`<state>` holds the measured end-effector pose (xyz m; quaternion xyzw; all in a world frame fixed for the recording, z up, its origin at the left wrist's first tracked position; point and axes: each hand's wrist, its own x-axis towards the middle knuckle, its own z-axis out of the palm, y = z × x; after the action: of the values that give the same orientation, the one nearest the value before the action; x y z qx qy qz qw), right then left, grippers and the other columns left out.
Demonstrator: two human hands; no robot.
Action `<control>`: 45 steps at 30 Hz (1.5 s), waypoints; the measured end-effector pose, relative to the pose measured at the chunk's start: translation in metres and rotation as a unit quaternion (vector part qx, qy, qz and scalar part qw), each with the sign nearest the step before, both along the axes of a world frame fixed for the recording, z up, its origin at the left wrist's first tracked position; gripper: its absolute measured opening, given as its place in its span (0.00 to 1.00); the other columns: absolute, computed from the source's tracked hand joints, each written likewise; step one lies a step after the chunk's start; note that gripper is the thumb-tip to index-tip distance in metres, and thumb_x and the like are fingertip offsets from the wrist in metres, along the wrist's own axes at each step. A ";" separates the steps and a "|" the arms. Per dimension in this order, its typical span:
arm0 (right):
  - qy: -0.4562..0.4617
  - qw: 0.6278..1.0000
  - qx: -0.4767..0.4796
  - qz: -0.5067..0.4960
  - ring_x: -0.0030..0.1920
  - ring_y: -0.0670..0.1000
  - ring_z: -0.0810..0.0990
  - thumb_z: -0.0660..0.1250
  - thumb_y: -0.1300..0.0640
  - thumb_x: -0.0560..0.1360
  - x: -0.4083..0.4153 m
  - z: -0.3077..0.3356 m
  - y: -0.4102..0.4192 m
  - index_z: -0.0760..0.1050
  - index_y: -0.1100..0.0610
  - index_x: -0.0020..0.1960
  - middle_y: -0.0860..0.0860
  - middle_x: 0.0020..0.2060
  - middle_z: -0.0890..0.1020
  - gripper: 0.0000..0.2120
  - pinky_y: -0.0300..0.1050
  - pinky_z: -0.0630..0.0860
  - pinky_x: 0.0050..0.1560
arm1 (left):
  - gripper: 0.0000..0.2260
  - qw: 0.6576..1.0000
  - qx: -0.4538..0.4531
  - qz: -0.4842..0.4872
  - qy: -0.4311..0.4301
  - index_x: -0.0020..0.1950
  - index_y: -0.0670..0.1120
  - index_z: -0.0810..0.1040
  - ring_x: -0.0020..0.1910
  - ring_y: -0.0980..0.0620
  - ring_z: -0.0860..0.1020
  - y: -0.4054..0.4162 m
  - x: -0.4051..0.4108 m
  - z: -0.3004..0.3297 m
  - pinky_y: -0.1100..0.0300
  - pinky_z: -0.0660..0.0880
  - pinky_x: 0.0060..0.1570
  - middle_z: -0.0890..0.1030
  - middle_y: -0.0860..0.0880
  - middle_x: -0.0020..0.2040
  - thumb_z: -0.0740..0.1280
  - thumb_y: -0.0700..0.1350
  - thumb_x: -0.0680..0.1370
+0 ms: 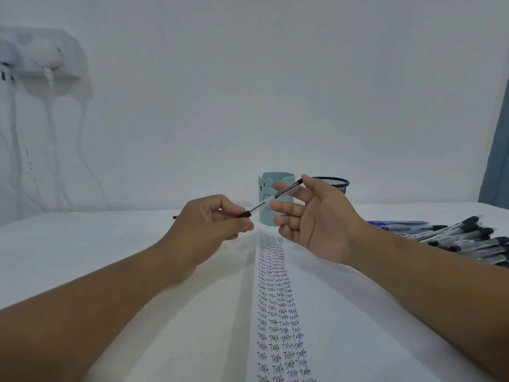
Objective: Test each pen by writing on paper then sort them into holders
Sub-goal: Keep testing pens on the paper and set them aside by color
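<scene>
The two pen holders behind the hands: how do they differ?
The teal holder is solid-walled with a bear face printed on it; the black mesh holder is see-through wire. The teal holder stands nearer, by the paper's far end, while the black mesh holder sits behind the right hand, mostly hidden. Both stand upright on the table.
</scene>
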<state>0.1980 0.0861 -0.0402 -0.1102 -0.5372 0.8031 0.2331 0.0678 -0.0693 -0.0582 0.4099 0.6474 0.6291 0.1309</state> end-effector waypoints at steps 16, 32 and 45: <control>0.009 0.980 0.165 -0.112 0.27 0.48 0.72 0.78 0.63 0.67 -0.013 -0.010 0.006 0.71 0.55 0.45 0.51 0.29 0.75 0.16 0.41 0.71 0.33 | 0.13 0.991 -0.064 -0.041 0.108 0.59 0.55 0.80 0.54 0.53 0.81 0.008 -0.003 -0.011 0.59 0.73 0.55 0.86 0.56 0.50 0.75 0.50 0.75; -0.157 0.915 0.355 -0.114 0.22 0.49 0.68 0.74 0.59 0.74 -0.016 -0.024 0.042 0.73 0.59 0.35 0.56 0.26 0.77 0.13 0.38 0.64 0.22 | 0.09 0.906 -0.247 -0.067 0.337 0.52 0.62 0.82 0.59 0.69 0.72 0.011 -0.021 -0.020 0.70 0.66 0.53 0.79 0.66 0.57 0.71 0.61 0.74; -0.194 0.849 0.470 -0.142 0.26 0.47 0.71 0.72 0.62 0.71 -0.021 -0.032 0.045 0.67 0.54 0.28 0.52 0.24 0.78 0.17 0.37 0.65 0.28 | 0.09 0.903 -0.246 -0.072 0.345 0.53 0.62 0.81 0.58 0.70 0.71 0.011 -0.022 -0.020 0.72 0.65 0.51 0.79 0.66 0.57 0.70 0.61 0.75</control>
<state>0.1771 0.1314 -0.0723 -0.2159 -0.8633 0.3748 0.2601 0.0461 -0.0584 -0.0784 0.6018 0.7548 0.2578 0.0412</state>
